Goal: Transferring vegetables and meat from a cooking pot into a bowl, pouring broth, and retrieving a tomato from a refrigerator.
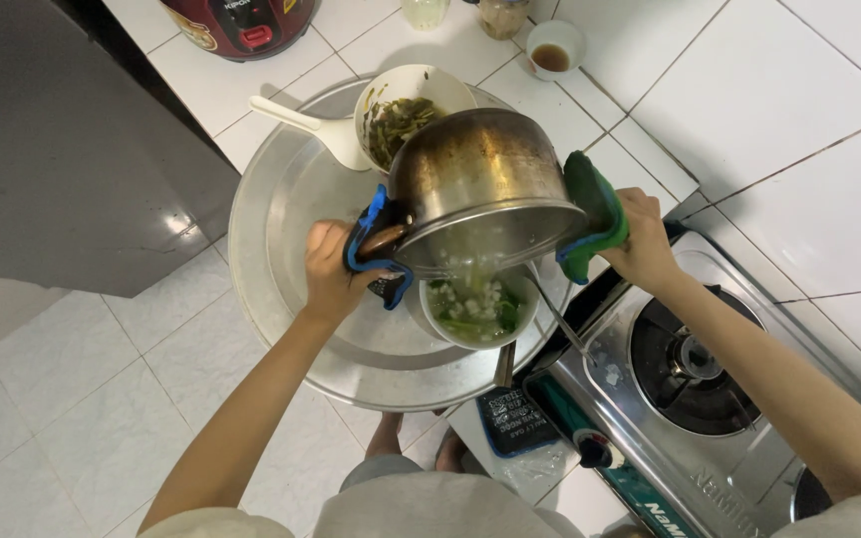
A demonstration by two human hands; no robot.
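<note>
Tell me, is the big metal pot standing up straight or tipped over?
Tipped. The pot leans mouth-down over a white bowl, soup pouring out, held by both hands.

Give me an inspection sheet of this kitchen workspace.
Surface: round metal tray on white tiled counter.
Job's things: steel pot tilted, pouring soup with greens into white bowl.
Clutter: second bowl of greens, white ladle, sauce cup, red cooker.
Hands: left hand grips blue holder; right hand grips green holder.
Cables: nothing seen.
Surroundings: gas stove, tiled floor.
</note>
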